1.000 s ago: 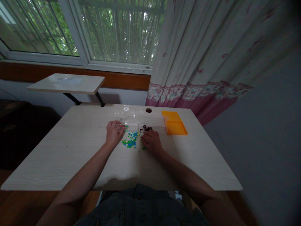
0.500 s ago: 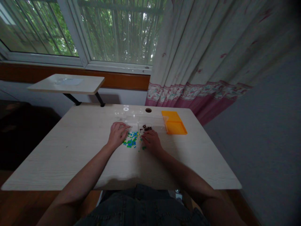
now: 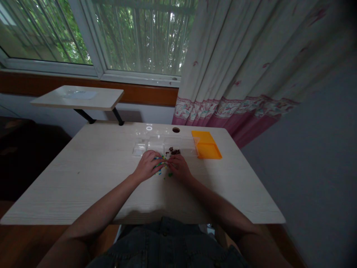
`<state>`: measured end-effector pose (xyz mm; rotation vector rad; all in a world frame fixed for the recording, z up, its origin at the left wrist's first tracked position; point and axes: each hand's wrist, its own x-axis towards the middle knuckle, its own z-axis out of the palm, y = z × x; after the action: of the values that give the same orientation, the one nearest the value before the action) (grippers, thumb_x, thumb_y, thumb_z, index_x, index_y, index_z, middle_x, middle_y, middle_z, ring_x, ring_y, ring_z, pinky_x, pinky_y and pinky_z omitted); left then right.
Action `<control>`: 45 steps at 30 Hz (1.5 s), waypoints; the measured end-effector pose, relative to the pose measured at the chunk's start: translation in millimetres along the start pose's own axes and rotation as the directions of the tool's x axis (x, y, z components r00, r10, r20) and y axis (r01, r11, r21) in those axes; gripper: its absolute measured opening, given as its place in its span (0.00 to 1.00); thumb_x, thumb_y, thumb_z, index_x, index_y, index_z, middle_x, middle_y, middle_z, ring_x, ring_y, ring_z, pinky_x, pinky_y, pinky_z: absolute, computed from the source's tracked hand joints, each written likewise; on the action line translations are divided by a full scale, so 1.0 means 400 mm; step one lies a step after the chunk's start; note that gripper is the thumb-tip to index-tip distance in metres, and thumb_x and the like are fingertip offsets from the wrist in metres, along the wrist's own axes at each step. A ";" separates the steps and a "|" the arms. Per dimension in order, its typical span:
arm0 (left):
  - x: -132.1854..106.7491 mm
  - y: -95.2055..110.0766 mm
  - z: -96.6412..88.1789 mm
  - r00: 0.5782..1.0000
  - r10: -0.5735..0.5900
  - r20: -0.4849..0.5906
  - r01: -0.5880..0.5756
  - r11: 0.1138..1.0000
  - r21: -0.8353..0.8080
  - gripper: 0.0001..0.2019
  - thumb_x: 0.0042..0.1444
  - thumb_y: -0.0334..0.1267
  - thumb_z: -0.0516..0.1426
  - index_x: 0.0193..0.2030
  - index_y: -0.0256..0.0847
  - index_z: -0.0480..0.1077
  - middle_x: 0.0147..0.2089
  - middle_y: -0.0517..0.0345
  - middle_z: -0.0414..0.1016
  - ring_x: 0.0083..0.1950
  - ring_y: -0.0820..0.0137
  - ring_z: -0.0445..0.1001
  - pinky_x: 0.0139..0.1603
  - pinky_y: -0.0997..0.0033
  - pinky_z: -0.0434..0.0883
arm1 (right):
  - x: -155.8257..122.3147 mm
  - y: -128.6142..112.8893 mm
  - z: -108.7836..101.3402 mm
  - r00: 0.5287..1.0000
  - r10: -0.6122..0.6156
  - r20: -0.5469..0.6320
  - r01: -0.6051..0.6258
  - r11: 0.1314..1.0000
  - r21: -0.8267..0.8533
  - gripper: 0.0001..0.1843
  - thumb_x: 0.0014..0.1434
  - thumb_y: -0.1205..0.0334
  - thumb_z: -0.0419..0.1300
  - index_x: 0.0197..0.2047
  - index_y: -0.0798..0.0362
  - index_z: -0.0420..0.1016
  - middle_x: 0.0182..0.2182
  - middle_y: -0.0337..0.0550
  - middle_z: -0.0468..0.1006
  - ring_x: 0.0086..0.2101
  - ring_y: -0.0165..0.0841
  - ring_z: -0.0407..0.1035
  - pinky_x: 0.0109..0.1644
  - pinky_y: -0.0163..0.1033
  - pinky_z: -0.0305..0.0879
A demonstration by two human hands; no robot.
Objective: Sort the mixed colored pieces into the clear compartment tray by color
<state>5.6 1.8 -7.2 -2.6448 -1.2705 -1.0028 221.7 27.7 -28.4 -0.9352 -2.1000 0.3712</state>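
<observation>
A loose pile of small blue, green and yellow pieces (image 3: 159, 163), like tiny building bricks, lies on the table and is partly covered by my hands. My left hand (image 3: 147, 165) is over the pile from the left, its fingers stretched out and slightly apart, with colored bits showing between them. Facing it from the right, my right hand (image 3: 180, 166) has its fingers bent together at the pile's edge; what they hold is too small to make out. The fingertips of both hands nearly meet. Small dark brown pieces (image 3: 175, 152) lie just beyond my right hand, in a clear compartment box (image 3: 155, 147).
An orange open case or tray (image 3: 209, 149) lies right of the clear box. Behind is a round cable hole (image 3: 176, 130) in the table (image 3: 92, 178). A small raised shelf (image 3: 106, 96) stands at the back left, before a window; a curtain (image 3: 223, 74) hangs behind.
My left hand has moved right and slightly nearer, from beside the clear box to over the colored pieces, covering most of them. My right hand has stayed nearly in place.
</observation>
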 end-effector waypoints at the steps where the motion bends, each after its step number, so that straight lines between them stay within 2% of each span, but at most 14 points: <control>1: 0.000 0.000 0.000 1.000 -0.002 -0.004 0.002 1.000 -0.003 0.12 0.62 0.44 0.57 0.51 0.51 0.75 0.48 0.52 0.73 0.51 0.61 0.67 0.55 0.54 0.65 | 0.000 0.001 0.001 1.000 -0.007 0.007 0.007 1.000 -0.003 0.10 0.63 0.56 0.59 0.40 0.49 0.82 0.36 0.46 0.79 0.40 0.35 0.72 0.47 0.43 0.69; 6: 0.000 0.003 0.001 1.000 0.008 -0.022 -0.008 1.000 -0.010 0.12 0.62 0.44 0.57 0.50 0.50 0.76 0.47 0.53 0.74 0.51 0.62 0.68 0.54 0.56 0.65 | -0.001 -0.001 0.003 0.999 -0.043 -0.006 0.043 0.999 0.003 0.11 0.63 0.56 0.59 0.39 0.49 0.82 0.35 0.46 0.79 0.39 0.35 0.72 0.46 0.42 0.68; 13: -0.004 -0.004 0.004 1.000 -0.004 -0.012 0.004 1.000 0.001 0.11 0.63 0.42 0.56 0.49 0.50 0.76 0.46 0.52 0.75 0.51 0.62 0.68 0.54 0.55 0.66 | 0.004 -0.011 -0.004 0.998 -0.046 0.036 0.048 0.997 -0.063 0.14 0.66 0.58 0.54 0.39 0.49 0.82 0.35 0.46 0.79 0.39 0.35 0.72 0.47 0.41 0.67; 20: -0.007 -0.047 -0.014 0.986 -0.104 -0.131 0.104 0.995 -0.008 0.10 0.62 0.40 0.57 0.48 0.48 0.77 0.45 0.53 0.75 0.50 0.63 0.67 0.55 0.57 0.65 | 0.003 0.018 -0.015 1.000 -0.020 -0.010 0.018 0.994 -0.104 0.12 0.65 0.59 0.56 0.41 0.50 0.81 0.39 0.47 0.79 0.41 0.36 0.71 0.50 0.43 0.66; 24: -0.013 -0.075 -0.024 0.965 -0.170 -0.201 0.174 0.985 0.004 0.09 0.62 0.41 0.57 0.45 0.46 0.77 0.45 0.53 0.74 0.49 0.62 0.67 0.54 0.57 0.64 | 0.009 0.037 -0.040 0.989 -0.083 0.123 0.095 0.991 -0.099 0.08 0.61 0.60 0.60 0.40 0.48 0.81 0.38 0.45 0.79 0.42 0.36 0.70 0.51 0.44 0.65; 29: -0.017 -0.094 -0.031 0.941 -0.240 -0.237 0.246 0.969 -0.003 0.08 0.61 0.41 0.58 0.43 0.46 0.77 0.44 0.53 0.74 0.49 0.62 0.67 0.54 0.56 0.65 | 0.012 0.042 -0.068 0.922 -0.170 0.349 0.194 0.980 -0.034 0.08 0.57 0.57 0.66 0.41 0.48 0.81 0.40 0.44 0.79 0.42 0.35 0.70 0.50 0.42 0.65; 33: -0.017 -0.100 -0.031 0.936 -0.247 -0.251 0.259 0.966 0.015 0.07 0.61 0.41 0.58 0.41 0.45 0.78 0.43 0.52 0.74 0.49 0.61 0.68 0.53 0.55 0.65 | 0.015 0.030 -0.082 0.893 -0.190 0.407 0.222 0.974 -0.033 0.13 0.55 0.55 0.68 0.43 0.48 0.80 0.39 0.44 0.78 0.43 0.36 0.70 0.52 0.43 0.64; 36: -0.018 -0.103 -0.029 0.933 -0.246 -0.261 0.261 0.965 0.025 0.07 0.61 0.41 0.59 0.40 0.45 0.78 0.43 0.52 0.74 0.49 0.62 0.68 0.53 0.56 0.65 | 0.017 0.023 -0.089 0.854 -0.228 0.467 0.268 0.963 -0.019 0.17 0.53 0.53 0.70 0.46 0.48 0.80 0.39 0.45 0.77 0.44 0.38 0.69 0.53 0.45 0.64; 39: -0.019 -0.105 -0.026 0.934 -0.243 -0.261 0.260 0.965 0.030 0.07 0.60 0.41 0.59 0.40 0.44 0.78 0.43 0.53 0.74 0.49 0.62 0.68 0.53 0.57 0.65 | 0.019 0.024 -0.098 0.834 -0.231 0.502 0.261 0.965 0.011 0.20 0.51 0.52 0.71 0.47 0.49 0.80 0.41 0.47 0.76 0.44 0.38 0.69 0.52 0.45 0.65; 41: -0.019 -0.106 -0.025 0.935 -0.243 -0.259 0.260 0.965 0.032 0.07 0.60 0.41 0.59 0.40 0.44 0.78 0.43 0.53 0.74 0.49 0.62 0.69 0.53 0.57 0.65 | 0.020 0.027 -0.105 0.831 -0.230 0.505 0.245 0.969 0.038 0.19 0.52 0.54 0.70 0.46 0.49 0.80 0.41 0.47 0.76 0.43 0.38 0.69 0.51 0.44 0.65; 45: -0.020 -0.107 -0.025 0.935 -0.244 -0.257 0.262 0.965 0.035 0.07 0.60 0.41 0.59 0.40 0.45 0.78 0.43 0.53 0.74 0.48 0.62 0.69 0.53 0.57 0.65 | 0.023 0.032 -0.113 0.831 -0.239 0.503 0.228 0.970 0.084 0.08 0.55 0.60 0.68 0.40 0.49 0.82 0.36 0.44 0.76 0.39 0.34 0.70 0.46 0.40 0.65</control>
<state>-33.9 21.9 -13.5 -2.2526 -1.5774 -1.2538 258.6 41.0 -1.0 -0.5909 -2.6553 0.5586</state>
